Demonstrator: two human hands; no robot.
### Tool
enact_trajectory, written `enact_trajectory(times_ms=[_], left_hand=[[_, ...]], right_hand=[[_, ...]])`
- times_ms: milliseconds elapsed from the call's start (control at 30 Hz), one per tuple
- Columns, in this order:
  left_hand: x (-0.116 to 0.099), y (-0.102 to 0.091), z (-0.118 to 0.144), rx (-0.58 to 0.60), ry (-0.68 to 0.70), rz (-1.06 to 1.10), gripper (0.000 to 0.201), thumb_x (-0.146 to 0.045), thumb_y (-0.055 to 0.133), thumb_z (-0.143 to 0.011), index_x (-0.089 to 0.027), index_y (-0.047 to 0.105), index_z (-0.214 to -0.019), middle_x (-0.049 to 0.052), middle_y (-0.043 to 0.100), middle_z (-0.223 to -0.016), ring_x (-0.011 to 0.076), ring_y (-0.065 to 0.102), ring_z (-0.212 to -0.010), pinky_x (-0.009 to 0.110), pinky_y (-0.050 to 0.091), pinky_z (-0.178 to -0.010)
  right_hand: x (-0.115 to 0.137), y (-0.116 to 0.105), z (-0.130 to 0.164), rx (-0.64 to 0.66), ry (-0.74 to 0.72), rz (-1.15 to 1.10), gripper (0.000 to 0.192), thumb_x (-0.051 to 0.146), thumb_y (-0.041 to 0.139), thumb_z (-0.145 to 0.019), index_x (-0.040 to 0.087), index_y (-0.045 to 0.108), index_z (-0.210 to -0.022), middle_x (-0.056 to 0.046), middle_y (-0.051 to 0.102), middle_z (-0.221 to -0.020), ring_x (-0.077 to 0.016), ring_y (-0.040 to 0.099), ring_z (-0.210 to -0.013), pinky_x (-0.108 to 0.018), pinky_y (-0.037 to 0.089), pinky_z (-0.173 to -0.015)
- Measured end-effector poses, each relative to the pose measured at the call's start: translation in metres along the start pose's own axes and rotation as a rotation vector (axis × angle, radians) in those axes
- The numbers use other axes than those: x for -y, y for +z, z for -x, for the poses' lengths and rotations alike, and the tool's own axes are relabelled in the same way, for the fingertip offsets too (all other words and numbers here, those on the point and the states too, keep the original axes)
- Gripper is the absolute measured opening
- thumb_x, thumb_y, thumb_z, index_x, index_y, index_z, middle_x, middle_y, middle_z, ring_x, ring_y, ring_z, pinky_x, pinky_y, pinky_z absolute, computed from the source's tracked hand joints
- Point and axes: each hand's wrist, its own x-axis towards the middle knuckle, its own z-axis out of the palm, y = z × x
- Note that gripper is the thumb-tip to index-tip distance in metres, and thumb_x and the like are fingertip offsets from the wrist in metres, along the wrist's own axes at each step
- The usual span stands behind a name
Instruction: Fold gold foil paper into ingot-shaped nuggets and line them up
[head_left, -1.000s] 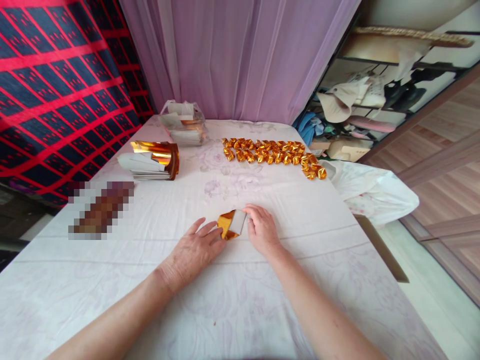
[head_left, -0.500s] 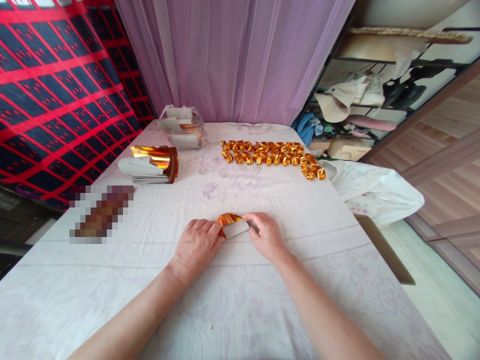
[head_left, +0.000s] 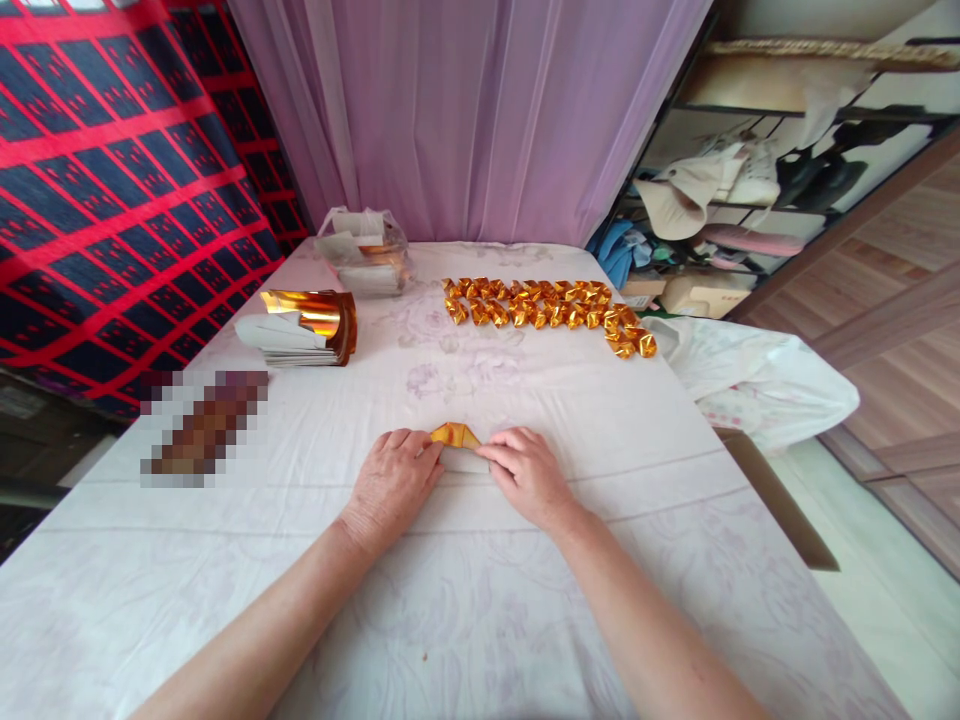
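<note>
A small sheet of gold foil paper (head_left: 454,436), white on its back, lies folded on the white cloth in front of me. My left hand (head_left: 394,480) pinches its left end with curled fingers. My right hand (head_left: 527,473) presses its right end, fingertips on the white side. Only the gold top edge and a strip of white show between the two hands.
Several folded gold pieces (head_left: 544,306) lie in rows at the far middle. A stack of gold and white sheets (head_left: 300,328) sits far left, with a plastic bag of paper (head_left: 365,251) behind it. A white bag (head_left: 757,378) hangs off the table's right edge. A blurred patch (head_left: 201,425) lies at left.
The paper stood half open a second ago; both hands have since closed in and pressed it down flatter. My left fingers went from spread to curled on it.
</note>
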Motion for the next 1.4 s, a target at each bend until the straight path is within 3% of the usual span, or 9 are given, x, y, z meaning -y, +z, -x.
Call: enact_trajectory(times_ms=[133,333,633,933,1100,1400], left_hand=[[-0.009,0.005,0.007,-0.026,-0.011,0.061,0.029,-0.027,0.059,-0.092,-0.016,0.063,-0.118,0.010,0.069,-0.113,0.0247,0.064,-0.100,0.040,0.049,-0.085],[-0.012,0.012,0.014,-0.060,-0.044,0.114,0.023,-0.026,0.058,-0.092,-0.018,0.066,-0.112,0.009,0.069,-0.118,0.0256,0.064,-0.107,0.042,0.050,-0.087],[-0.023,0.016,0.027,-0.124,0.007,0.124,0.027,-0.026,0.055,-0.094,-0.014,0.064,-0.116,0.014,0.066,-0.123,0.0281,0.060,-0.114,0.045,0.050,-0.096],[-0.027,0.018,0.032,-0.172,0.029,0.190,0.036,-0.024,0.047,-0.096,-0.013,0.053,-0.130,0.014,0.066,-0.121,0.0263,0.061,-0.112,0.046,0.049,-0.098],[-0.030,0.012,0.030,-0.127,0.043,0.100,0.041,-0.023,0.051,-0.095,-0.023,0.051,-0.137,0.009,0.065,-0.122,0.0280,0.060,-0.112,0.050,0.048,-0.097],[-0.031,0.014,0.030,-0.067,0.007,0.093,0.038,-0.029,0.051,-0.096,-0.022,0.056,-0.133,0.009,0.064,-0.125,0.0278,0.058,-0.116,0.049,0.044,-0.101]], right_hand=[[0.003,-0.001,-0.001,0.004,-0.041,0.023,0.029,0.009,0.058,-0.086,0.025,0.074,-0.103,-0.006,0.068,-0.103,-0.0216,0.058,-0.095,-0.038,0.047,-0.081],[0.009,-0.002,-0.002,0.030,-0.087,0.037,0.023,0.011,0.060,-0.087,0.025,0.074,-0.099,-0.005,0.070,-0.104,-0.0213,0.059,-0.093,-0.037,0.047,-0.079],[0.008,0.000,-0.003,-0.009,-0.018,-0.111,0.011,0.014,0.064,-0.087,0.023,0.070,-0.089,-0.003,0.073,-0.098,-0.0191,0.063,-0.091,-0.035,0.047,-0.081],[0.012,0.000,-0.008,-0.015,0.051,-0.151,0.013,0.010,0.063,-0.084,0.023,0.065,-0.083,-0.002,0.071,-0.090,-0.0191,0.062,-0.087,-0.034,0.045,-0.080],[0.014,0.001,-0.008,-0.008,0.072,-0.142,0.013,0.010,0.061,-0.084,0.023,0.065,-0.085,-0.002,0.071,-0.091,-0.0197,0.062,-0.088,-0.035,0.044,-0.079],[0.013,-0.001,-0.007,0.006,0.084,-0.157,0.010,0.013,0.063,-0.086,0.023,0.064,-0.088,-0.002,0.071,-0.092,-0.0196,0.062,-0.090,-0.034,0.043,-0.080]])
